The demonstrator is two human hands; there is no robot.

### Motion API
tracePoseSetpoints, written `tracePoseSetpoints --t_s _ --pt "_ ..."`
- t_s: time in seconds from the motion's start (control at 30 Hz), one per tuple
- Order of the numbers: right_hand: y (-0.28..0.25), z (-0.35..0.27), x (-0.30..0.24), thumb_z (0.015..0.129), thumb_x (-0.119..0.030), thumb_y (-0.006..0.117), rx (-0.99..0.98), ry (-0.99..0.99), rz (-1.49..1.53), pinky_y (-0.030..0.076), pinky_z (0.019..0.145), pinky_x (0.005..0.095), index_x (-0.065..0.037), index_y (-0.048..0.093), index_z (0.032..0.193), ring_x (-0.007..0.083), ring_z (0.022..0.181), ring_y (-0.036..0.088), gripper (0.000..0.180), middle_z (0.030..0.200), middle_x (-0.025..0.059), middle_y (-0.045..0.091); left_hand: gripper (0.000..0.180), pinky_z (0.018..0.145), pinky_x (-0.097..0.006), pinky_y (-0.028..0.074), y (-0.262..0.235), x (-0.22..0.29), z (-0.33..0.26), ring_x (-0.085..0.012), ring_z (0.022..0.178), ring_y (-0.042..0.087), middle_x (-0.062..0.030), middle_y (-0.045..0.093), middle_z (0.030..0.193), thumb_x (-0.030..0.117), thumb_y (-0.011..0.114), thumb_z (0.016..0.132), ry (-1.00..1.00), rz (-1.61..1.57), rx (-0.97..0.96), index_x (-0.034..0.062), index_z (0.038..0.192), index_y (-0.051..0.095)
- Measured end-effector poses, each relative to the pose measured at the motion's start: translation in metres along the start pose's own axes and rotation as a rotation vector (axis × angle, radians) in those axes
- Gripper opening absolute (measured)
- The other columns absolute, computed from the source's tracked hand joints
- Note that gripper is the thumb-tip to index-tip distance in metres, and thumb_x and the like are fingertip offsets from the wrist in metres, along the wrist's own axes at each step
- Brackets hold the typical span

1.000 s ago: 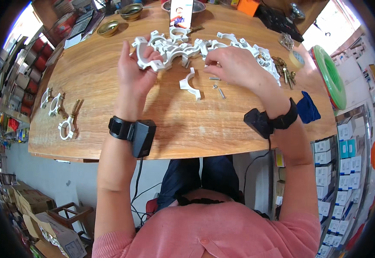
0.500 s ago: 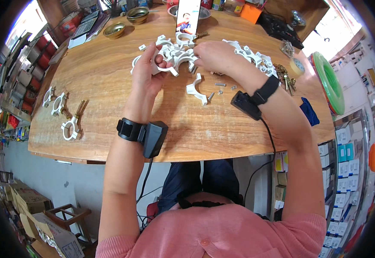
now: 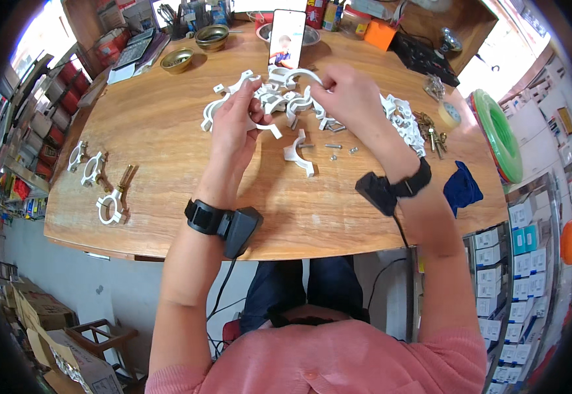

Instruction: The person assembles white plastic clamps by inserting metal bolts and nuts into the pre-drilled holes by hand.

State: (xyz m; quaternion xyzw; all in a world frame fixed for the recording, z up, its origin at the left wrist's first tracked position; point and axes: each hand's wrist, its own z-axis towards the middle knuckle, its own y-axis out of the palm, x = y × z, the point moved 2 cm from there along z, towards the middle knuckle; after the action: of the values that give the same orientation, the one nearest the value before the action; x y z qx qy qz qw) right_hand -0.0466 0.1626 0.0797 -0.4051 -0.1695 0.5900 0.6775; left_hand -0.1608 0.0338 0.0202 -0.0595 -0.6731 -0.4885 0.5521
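A: When you look down past the pink shirt (image 3: 312, 358), what comes first?

B: Two bare forearms, each wearing a black wrist strap (image 3: 204, 217) with a black box (image 3: 242, 231) on it. Past those, the wood-grain table (image 3: 187, 164) begins.

A: And on it, starting close in?

B: Three white ring clamps (image 3: 109, 208) in a slanting row at the left, fitted with brass-coloured bolts (image 3: 127, 176). Far over to the right, a crumpled dark-blue cloth (image 3: 463, 187). Then, in the middle, a loose half-clamp (image 3: 294, 155), with a screw (image 3: 333, 146) and small nuts (image 3: 334, 157) just to its right.

A: How are the hands?

B: The left hand (image 3: 234, 118) has its fingers curled around a white half-clamp (image 3: 273, 130), one end jutting out rightward. A little farther off, the right hand (image 3: 350, 97) has thumb and fingertips pinched narrow on the end of a curved half-clamp (image 3: 307, 72). Its back hides the other fingers, so I can't tell how they sit.

A: Around and behind them?

B: A heap of white clamp halves (image 3: 404, 121) spreads beneath and between the hands. Beyond the heap a phone (image 3: 287, 39) stands upright, its screen lit, and left of that are two brass-coloured bowls (image 3: 177, 61).
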Motion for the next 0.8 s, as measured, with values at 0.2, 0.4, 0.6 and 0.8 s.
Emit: tracePoseSetpoints --t_s 0.2,0.4,0.6,0.8 --pt "-0.017 -0.039 -0.018 0.07 -0.019 0.06 0.269 -0.174 -0.107 0.044 0.041 0.0322 -0.004 0.051 0.061 0.0242 0.047 0.053 0.019 0.064 0.008 0.052 0.019 0.056 -0.022 0.044 0.019 -0.008 -0.012 -0.0061 0.057 0.043 0.002 0.045 0.064 0.02 0.054 0.085 0.043 -0.01 -0.177 0.0014 0.087 0.056" --pt "-0.025 -0.062 -0.021 0.069 -0.014 0.065 0.193 -0.192 0.245 0.042 0.042 0.0247 -0.003 0.054 0.072 0.0147 0.047 0.052 0.016 0.066 0.0049 0.052 0.023 0.059 -0.022 0.045 0.023 -0.006 -0.021 -0.0068 0.058 0.046 0.0014 0.049 0.067 0.018 0.054 0.085 0.141 -0.039 -0.201 -0.0007 0.098 0.057" --pt "-0.015 -0.081 -0.001 0.072 -0.005 0.066 -0.041 0.084 0.942 0.043 0.049 0.0207 0.0 0.056 0.099 0.0083 0.057 0.054 0.03 0.074 0.0057 0.059 0.03 0.068 -0.022 0.047 0.035 -0.005 -0.035 -0.0089 0.076 0.057 -0.0059 0.061 0.088 0.008 0.054 0.08 0.16 0.299 -0.352 -0.0005 0.109 0.055" --pt "-0.029 -0.082 -0.002 0.07 -0.005 0.068 0.039 -0.047 0.761 0.045 0.05 0.0215 0.0 0.057 0.093 0.0086 0.057 0.055 0.026 0.074 0.0063 0.059 0.032 0.069 -0.023 0.047 0.032 -0.015 -0.032 -0.0093 0.077 0.058 -0.0053 0.061 0.088 0.009 0.054 0.081 0.163 0.278 -0.42 -0.0004 0.112 0.053"
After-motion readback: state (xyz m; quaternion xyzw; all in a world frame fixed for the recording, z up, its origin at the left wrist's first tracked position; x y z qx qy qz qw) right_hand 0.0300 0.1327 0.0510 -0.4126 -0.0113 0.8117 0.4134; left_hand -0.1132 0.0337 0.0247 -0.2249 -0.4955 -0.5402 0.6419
